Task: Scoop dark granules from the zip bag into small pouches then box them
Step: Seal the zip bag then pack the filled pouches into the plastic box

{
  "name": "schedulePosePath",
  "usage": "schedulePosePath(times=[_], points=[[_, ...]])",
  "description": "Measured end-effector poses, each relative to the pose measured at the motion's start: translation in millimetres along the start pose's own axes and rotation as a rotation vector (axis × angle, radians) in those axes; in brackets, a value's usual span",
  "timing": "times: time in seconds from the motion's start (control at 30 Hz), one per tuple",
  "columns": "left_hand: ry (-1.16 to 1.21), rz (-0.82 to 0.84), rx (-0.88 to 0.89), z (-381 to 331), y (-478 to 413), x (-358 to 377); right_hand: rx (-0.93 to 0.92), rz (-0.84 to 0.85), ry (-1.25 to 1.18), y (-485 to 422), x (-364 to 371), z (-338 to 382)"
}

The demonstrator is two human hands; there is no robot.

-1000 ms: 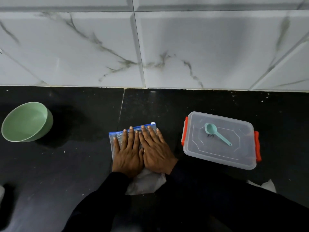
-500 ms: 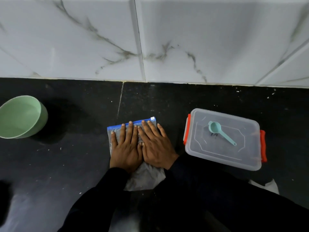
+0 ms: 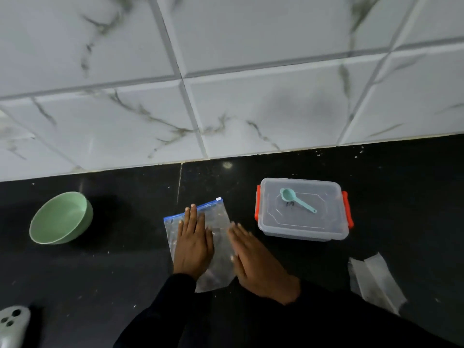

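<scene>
Lying beneath left hand (image 3: 193, 244) — zip bag (image 3: 220, 218); right hand (image 3: 258, 264) at edge.

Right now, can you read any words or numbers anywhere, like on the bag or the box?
There are no words or numbers that can be read in this picture.
On the zip bag: a blue strip and a white tab, no print showing.
On the box lid: only moulded lines; the small dark marks by the scoop are too small to tell.
On the green bowl: plain, nothing written.
</scene>
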State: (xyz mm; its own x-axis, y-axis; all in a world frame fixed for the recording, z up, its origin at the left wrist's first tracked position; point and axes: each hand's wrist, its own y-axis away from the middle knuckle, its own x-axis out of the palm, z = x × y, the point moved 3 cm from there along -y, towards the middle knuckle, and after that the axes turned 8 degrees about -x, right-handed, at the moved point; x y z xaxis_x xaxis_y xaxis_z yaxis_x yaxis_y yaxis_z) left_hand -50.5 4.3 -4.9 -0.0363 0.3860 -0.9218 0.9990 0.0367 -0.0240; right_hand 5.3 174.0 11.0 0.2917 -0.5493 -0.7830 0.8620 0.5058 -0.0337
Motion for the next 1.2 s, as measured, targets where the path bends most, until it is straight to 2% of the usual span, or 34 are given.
schedulePosePath(times=[0.07,0.2,0.37,0.5,0.57,0.67,0.8,0.9,1.03,1.2], points=[[0.098,-0.018,0.032,-10.5,18.2,-8.1,0.005,0.062,-0.085,54.0,-7.6,16.9],[0.326,0.015,-0.086,-39.7,48.4,-17.3,0.136,0.077,-0.163,150.1,-30.0,8.7],[0.499,0.014,-0.128,-89.4,58.3,-27.3,0.28,-0.16,-0.185,196.7,-93.1,-18.8],[0.635,0.014,-0.252,-128.4,32.4,-37.0,0.209,-0.486,-0.002,167.5,-151.9,-38.0],[0.63,0.044,-0.292,-144.6,15.7,-35.7,0.165,-0.553,0.078,136.8,-168.2,-49.6],[0.552,0.159,-0.286,-159.3,-2.8,-26.3,0.147,-0.526,0.19,85.3,-171.4,-68.2],[0.343,0.289,-0.194,-159.8,-8.8,-9.6,0.189,-0.342,0.301,38.1,-150.6,-88.5],[0.368,0.284,-0.183,-155.4,-0.9,-7.3,0.188,-0.293,0.334,28.1,-134.2,-100.6],[0.431,0.259,-0.254,-139.3,24.0,-12.1,0.161,-0.377,0.258,40.8,-111.4,-97.1],[0.402,0.216,-0.345,-108.7,67.3,-13.6,0.062,-0.395,0.184,71.4,-83.2,-64.3]])
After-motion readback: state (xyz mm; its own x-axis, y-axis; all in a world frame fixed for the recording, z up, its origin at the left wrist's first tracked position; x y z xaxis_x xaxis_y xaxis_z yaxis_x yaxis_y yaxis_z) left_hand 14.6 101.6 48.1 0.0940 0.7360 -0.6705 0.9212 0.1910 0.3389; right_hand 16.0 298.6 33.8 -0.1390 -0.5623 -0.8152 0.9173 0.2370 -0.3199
